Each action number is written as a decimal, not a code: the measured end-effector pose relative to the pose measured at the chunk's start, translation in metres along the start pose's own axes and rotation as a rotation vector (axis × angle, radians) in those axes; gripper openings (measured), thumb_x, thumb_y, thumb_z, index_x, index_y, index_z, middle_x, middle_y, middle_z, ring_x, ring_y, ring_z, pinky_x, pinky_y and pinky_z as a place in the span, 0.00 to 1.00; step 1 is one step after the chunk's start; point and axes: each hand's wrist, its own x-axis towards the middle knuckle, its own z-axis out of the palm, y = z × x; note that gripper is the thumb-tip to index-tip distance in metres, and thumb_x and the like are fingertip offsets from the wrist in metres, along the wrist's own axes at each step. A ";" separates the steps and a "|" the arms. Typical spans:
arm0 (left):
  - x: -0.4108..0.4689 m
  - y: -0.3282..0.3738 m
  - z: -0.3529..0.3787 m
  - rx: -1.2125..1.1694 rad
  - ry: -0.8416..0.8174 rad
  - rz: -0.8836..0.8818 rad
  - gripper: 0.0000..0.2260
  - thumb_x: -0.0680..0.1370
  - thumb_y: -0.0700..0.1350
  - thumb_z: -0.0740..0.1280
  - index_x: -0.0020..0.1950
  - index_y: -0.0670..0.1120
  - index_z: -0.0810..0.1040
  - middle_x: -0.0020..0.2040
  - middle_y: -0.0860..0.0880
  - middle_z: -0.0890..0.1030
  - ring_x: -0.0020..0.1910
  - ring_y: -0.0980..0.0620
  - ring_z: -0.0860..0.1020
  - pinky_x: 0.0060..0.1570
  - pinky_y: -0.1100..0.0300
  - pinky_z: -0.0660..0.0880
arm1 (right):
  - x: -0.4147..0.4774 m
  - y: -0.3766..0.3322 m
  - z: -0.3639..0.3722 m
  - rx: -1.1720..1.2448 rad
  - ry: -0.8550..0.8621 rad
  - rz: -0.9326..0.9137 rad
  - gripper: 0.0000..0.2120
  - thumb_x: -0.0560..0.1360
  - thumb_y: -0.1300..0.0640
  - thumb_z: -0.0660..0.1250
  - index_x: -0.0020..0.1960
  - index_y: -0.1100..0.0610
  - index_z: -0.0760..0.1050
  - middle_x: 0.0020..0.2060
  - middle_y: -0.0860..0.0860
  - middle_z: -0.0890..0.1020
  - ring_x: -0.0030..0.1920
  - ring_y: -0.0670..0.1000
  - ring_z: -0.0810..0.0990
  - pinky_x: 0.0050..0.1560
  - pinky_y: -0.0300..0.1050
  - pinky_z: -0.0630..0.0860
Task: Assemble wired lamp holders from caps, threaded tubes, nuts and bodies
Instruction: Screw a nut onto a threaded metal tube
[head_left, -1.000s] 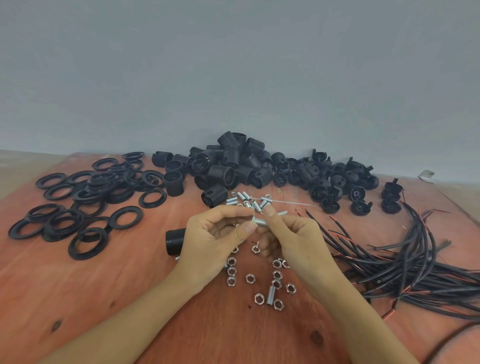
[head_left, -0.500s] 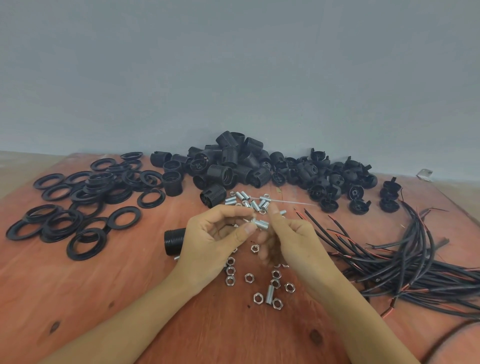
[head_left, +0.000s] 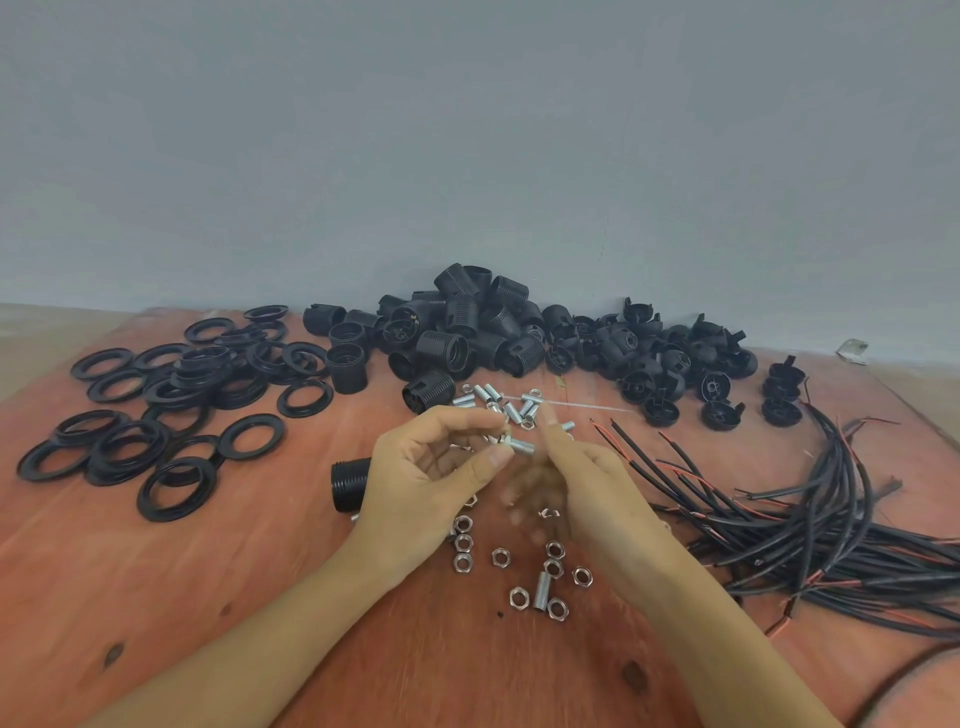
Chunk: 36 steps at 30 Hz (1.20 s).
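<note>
One threaded tube (head_left: 521, 445) sits between the hands, held clear above the worktop (head_left: 249, 597). The left hand (head_left: 431, 473) pinches the tube's left end between thumb and forefinger; a small bright piece at that end may be a nut, but it is too small to be sure. The tube's long axis runs nearly straight across, left to right, dipping a little toward the right, so its free end points at the right hand (head_left: 597, 470). That hand is just beside the free end, forefinger raised behind it, but its lower fingers are smeared by motion and I cannot tell whether it grips anything. My judgement is that a nut is being run onto the tube, and the right hand is the nearer one for working the free end. Loose nuts (head_left: 500, 557) lie on the worktop just below both hands, toward the person, with a spare tube (head_left: 542, 597) among them; a scatter of tubes (head_left: 511, 410) lies just beyond the hands. Room is tight sideways: a black body (head_left: 349, 483) lies on its side just left of the left hand, partly hidden by it, and the wires (head_left: 831, 525) fan in from the right. Bare board toward the person is the freest way out.
</note>
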 end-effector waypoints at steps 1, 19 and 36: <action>0.000 0.000 0.000 -0.001 0.002 0.000 0.10 0.69 0.39 0.73 0.50 0.45 0.82 0.45 0.50 0.85 0.44 0.54 0.81 0.47 0.64 0.78 | 0.000 0.000 0.000 -0.002 -0.013 -0.012 0.21 0.69 0.36 0.65 0.36 0.53 0.82 0.31 0.54 0.82 0.30 0.49 0.79 0.27 0.39 0.72; 0.001 -0.002 -0.002 -0.011 -0.016 0.006 0.10 0.69 0.39 0.73 0.50 0.45 0.82 0.45 0.50 0.85 0.44 0.55 0.81 0.46 0.65 0.78 | 0.000 0.003 0.002 -0.056 0.034 -0.042 0.24 0.76 0.38 0.61 0.33 0.52 0.82 0.29 0.53 0.81 0.27 0.46 0.76 0.28 0.37 0.71; 0.000 -0.002 -0.003 -0.006 -0.025 -0.007 0.11 0.70 0.39 0.73 0.51 0.45 0.82 0.45 0.50 0.85 0.44 0.55 0.82 0.47 0.65 0.78 | 0.002 0.005 0.001 -0.049 0.042 -0.054 0.22 0.76 0.40 0.63 0.33 0.54 0.81 0.27 0.52 0.80 0.26 0.47 0.75 0.26 0.37 0.71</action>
